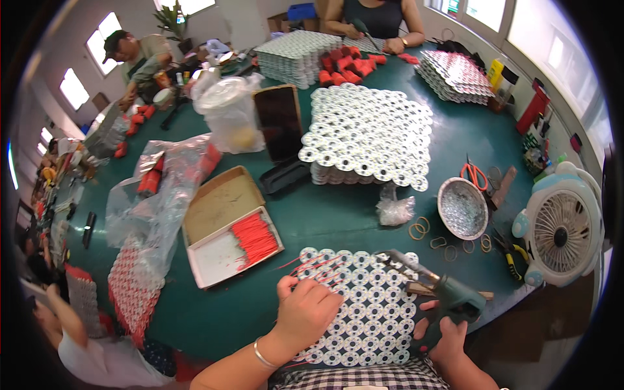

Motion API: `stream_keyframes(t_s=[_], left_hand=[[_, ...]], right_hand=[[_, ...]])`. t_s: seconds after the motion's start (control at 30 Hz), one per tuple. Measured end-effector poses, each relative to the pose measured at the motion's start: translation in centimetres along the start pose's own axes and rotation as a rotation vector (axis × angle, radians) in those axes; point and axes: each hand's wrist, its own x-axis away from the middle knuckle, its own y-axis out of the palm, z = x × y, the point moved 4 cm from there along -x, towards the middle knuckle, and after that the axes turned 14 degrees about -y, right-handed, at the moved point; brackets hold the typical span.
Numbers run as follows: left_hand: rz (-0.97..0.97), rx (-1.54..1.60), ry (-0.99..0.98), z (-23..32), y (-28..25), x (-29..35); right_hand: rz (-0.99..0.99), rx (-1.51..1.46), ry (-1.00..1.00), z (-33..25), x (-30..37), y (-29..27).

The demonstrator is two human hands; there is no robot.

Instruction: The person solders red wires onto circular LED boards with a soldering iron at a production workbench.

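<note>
A panel of round white circuit boards [367, 312] lies on the table right in front of me. My left hand [307, 315] is closed over its left side, with the fingers pinching thin red wires [318, 268] that fan across the upper left rows. In my right hand [445, 335] is a dark green soldering gun [458, 299], gripped by its handle. The gun's metal tip points up and left over the panel's upper right corner. A wooden strip [416, 289] lies partly under the gun. Beyond the panel, an open cardboard box [211, 260] holds a bundle of cut red wires [253, 238].
Stacked white board panels [367, 133] stand farther back. On the right are a bowl of silvery bits [462, 209], red-handled scissors [474, 177], pliers [511, 257], rubber bands [419, 227] and a fan [560, 234]. A phone [277, 123] leans near a plastic tub [227, 114]. Other people sit around the table.
</note>
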Motion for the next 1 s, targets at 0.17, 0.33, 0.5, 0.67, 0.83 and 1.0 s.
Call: stream_keyframes(t_s=[0.17,0.33,0.5,0.67,0.83,1.0], left_hand=[[0.014,0.102,-0.021,-0.1,-2.8,-1.1],[0.213,-0.129,-0.263,-9.0,-5.4,-3.9],[0.069,-0.292,-0.448,-11.6,-4.4,-5.4],[0.061,-0.471,-0.501,-10.3,-3.9,-6.2],[0.078,-0.461,-0.439,-10.1,-3.0,-5.6],[0.128,-0.389,-0.398,-10.8,-3.3,-5.7]], right_hand=[[-0.051,-0.102,-0.098,0.6,-0.5,-1.3],[-0.125,-0.104,-0.15,0.1,-0.9,-0.1],[-0.172,-0.165,-0.174,-0.2,-0.9,0.1],[-0.192,-0.181,-0.204,-0.3,-1.0,-0.4],[-0.242,-0.173,-0.153,0.8,-1.7,-1.2],[-0.23,-0.184,-0.18,0.6,-1.8,-0.9]])
